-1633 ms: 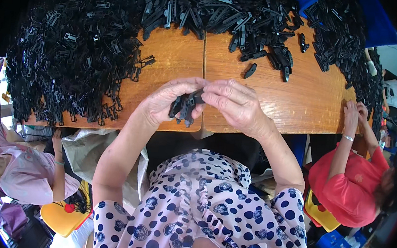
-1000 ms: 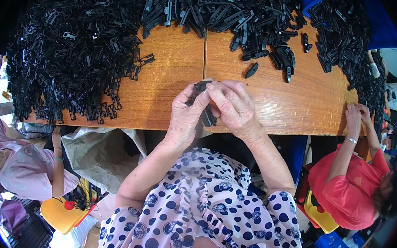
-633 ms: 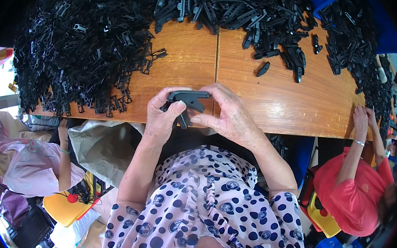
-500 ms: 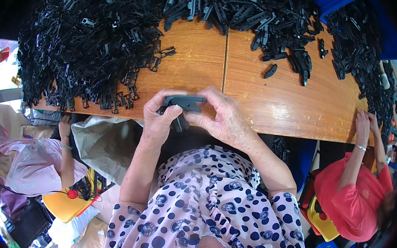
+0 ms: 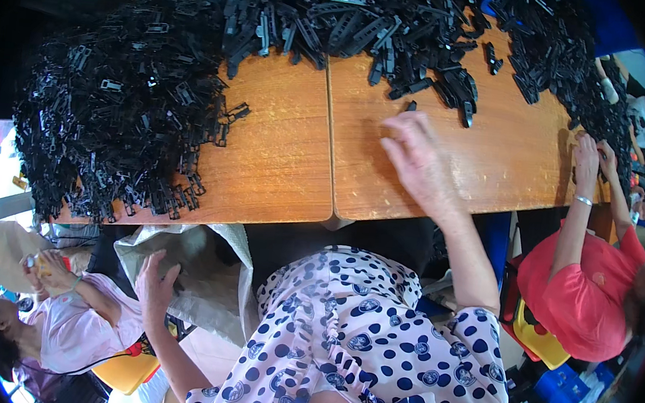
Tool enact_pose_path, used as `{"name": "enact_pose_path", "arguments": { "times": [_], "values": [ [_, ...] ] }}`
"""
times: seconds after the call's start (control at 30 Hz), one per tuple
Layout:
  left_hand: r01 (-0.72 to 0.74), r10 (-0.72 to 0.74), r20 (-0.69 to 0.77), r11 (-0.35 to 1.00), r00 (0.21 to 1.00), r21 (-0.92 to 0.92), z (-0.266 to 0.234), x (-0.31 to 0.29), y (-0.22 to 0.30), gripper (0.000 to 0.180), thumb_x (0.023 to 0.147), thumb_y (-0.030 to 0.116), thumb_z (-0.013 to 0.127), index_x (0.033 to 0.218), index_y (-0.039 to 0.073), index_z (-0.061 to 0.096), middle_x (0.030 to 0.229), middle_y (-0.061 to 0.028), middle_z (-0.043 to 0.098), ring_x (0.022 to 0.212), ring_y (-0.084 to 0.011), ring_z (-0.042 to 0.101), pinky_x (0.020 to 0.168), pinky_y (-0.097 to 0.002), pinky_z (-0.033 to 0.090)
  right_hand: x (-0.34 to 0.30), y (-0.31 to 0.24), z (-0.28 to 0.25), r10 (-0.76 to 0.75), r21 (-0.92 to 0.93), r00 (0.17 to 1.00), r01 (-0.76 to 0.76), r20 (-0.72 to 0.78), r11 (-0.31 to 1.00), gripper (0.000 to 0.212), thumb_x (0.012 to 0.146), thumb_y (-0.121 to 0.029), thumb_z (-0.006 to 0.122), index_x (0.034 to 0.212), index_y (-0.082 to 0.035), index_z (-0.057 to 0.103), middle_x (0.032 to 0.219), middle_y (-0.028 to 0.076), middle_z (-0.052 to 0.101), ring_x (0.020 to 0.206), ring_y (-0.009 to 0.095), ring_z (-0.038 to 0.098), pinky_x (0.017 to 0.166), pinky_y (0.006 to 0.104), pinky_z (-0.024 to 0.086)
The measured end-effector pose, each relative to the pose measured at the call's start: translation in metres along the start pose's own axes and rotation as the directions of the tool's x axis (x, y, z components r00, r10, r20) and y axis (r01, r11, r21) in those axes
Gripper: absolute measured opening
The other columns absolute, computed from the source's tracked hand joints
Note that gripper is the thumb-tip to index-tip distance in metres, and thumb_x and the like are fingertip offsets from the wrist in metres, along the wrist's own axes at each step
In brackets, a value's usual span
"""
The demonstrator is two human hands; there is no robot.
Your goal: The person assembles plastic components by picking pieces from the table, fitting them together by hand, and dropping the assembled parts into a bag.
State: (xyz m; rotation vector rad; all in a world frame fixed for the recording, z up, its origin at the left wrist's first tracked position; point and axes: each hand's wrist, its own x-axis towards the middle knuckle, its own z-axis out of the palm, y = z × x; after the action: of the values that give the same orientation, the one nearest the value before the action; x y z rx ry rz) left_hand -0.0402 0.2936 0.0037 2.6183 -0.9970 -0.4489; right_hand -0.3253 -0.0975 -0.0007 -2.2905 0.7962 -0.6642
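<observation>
My left hand [image 5: 155, 288] is beside the mouth of a pale woven sack [image 5: 244, 260], below the table edge. Its fingers are spread and nothing shows in them. Over the wooden table, my right hand [image 5: 420, 160] reaches out, slightly smeared by motion. Its fingers are apart and I see nothing between them. Just beyond its fingertips lies a small black plastic part [image 5: 411, 106], partly hidden by the hand. More black elongated plastic parts [image 5: 368, 33] are heaped farther back.
A large heap of black frame-like plastic pieces [image 5: 115, 114] covers the table's left side. The wooden table [image 5: 273, 151] has a seam down its middle. One person in pink [image 5: 85, 326] sits at left; another in red [image 5: 576, 289] works at right. A blue container [image 5: 621, 28] stands far right.
The dark part held in both hands is out of them. My left hand has moved down and left to the sack, my right hand forward over the table. The view has shifted.
</observation>
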Motion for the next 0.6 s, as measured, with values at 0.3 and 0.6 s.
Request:
{"name": "enact_pose_path", "arguments": {
  "times": [0.3, 0.6],
  "values": [
    [-0.636, 0.591, -0.323, 0.770, 0.739, -0.047, 0.045, 0.156, 0.215, 0.020, 0.079, 0.003, 0.062, 0.099, 0.004, 0.061, 0.093, -0.0109, 0.063, 0.079, -0.0307, 0.061, 0.070, -0.0358, 0.049, 0.013, 0.030, -0.011, 0.064, -0.444, 0.996, -0.033, 0.056, 0.896, 0.017, 0.082, -0.015, 0.064, 0.094, -0.006, 0.056, 0.092, 0.012, 0.057, 0.076, 0.030, 0.063, 0.063, 0.0399, 0.053],
    [-0.705, 0.902, -0.201, 0.426, 0.383, 0.567, 0.059, 0.284, 0.247, 0.022, 0.074, 0.005, 0.056, 0.094, 0.012, 0.062, 0.112, -0.0083, 0.056, 0.107, -0.0250, 0.052, 0.082, -0.0368, 0.043, -0.008, 0.044, -0.013, 0.388, 0.649, 0.896, -0.428, 0.215, 0.629, 0.024, 0.087, -0.005, 0.059, 0.111, -0.006, 0.057, 0.094, 0.006, 0.056, 0.076, 0.018, 0.060, 0.061, 0.0273, 0.048]
  ]
}}
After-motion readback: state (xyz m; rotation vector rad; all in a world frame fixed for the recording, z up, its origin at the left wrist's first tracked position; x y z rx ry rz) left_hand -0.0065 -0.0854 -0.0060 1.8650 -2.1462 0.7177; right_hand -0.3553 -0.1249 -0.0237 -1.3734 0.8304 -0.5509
